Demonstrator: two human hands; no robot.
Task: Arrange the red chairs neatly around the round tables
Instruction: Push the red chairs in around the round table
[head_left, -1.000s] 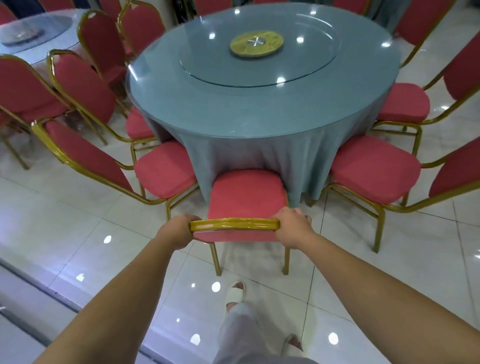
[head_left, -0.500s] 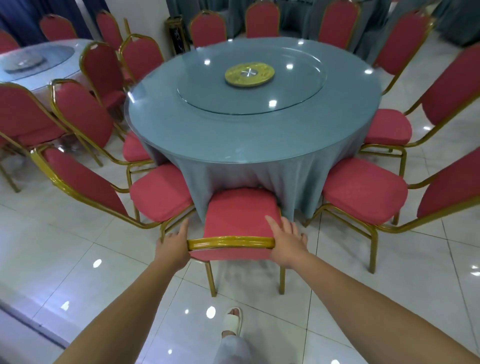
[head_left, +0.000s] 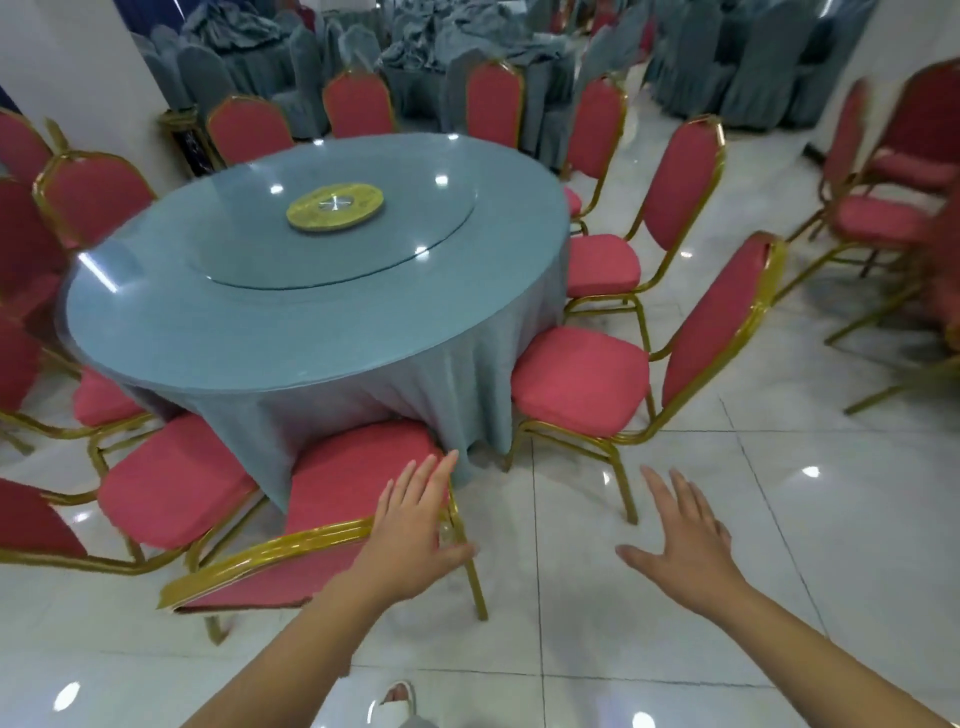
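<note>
The nearest red padded chair with the gold metal frame (head_left: 358, 473) is parked with its seat front tucked under the hanging cloth of the round blue-grey cloth-covered worktop (head_left: 311, 332) and its back rail facing out. That's pretty much where it's meant to sit, in line with its neighbours.

The left hand (head_left: 410, 525) is spread flat, fingers straight, over the right end of that back rail. Whether it's touching or just above can't be told for sure, but nothing is gripped. The right hand (head_left: 685, 540) is wide open too, fingers fanned, held over the white tiled floor (head_left: 779, 545) and clear of everything. It's aimed toward the next red gold-framed chair on the right (head_left: 576, 379), whose seat sits beside the cloth edge at a bit of an angle. That one is probably lined up to be sorted next (a guess, mind).

Compared with a second back, the rail was being clamped at both ends by curled fingers then. Half a second back the fingers had been straightened, but both hands were on the rail. Now the right hand has been taken off entirely. The view has also been swung to the right, so the chair is seen at lower left instead of dead centre.
</note>
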